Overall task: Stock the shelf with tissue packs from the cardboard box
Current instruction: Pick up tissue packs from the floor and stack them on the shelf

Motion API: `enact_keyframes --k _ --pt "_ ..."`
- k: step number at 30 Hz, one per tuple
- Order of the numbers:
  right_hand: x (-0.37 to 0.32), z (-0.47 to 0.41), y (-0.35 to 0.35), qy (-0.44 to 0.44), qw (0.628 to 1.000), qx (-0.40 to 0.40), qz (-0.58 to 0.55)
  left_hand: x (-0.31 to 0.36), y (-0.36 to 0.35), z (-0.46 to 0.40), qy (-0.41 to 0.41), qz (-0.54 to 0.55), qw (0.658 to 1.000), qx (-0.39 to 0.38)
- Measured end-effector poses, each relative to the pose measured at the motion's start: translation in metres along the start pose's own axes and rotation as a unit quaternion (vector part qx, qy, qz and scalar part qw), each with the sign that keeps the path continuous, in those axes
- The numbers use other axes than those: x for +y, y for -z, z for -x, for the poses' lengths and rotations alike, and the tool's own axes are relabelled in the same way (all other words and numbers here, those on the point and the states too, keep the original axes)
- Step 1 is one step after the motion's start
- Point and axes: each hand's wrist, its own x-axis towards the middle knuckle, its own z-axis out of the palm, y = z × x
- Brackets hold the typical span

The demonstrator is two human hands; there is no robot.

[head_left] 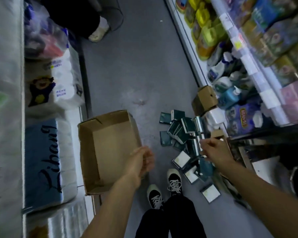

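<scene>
An open cardboard box lies on the grey floor at the left with nothing visible inside. Several dark green tissue packs lie scattered on the floor to its right, beside the shelf on the right. My left hand hovers by the box's right wall, fingers loosely curled, holding nothing. My right hand hangs above the pile of packs, fingers loosely curled; nothing shows in it.
A small cardboard box sits at the shelf's foot, with bottles and wrapped packs above it. Large toilet-paper bundles line the left. My two shoes stand on the floor. Another person's foot is farther up the aisle.
</scene>
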Motion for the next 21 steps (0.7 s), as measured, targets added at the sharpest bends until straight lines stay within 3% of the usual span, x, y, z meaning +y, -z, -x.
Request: enact_keyframes --k 5,13,21 --pt "0.073 -0.023 0.014 -0.082 0.996 0.01 -0.032 -0.031 -0.045 -0.049 0.027 -0.075 0.997 -0.022" --pt "0.168 -0.094 0.004 -0.125 0.991 0.042 0.015 -0.073 -0.118 -0.14 0.034 -0.182 0.981 -0.063" --pt "0.249 -0.176 -0.008 -0.161 0.982 0.037 0.091 -0.138 -0.175 -0.253 0.075 -0.212 0.971 -0.079"
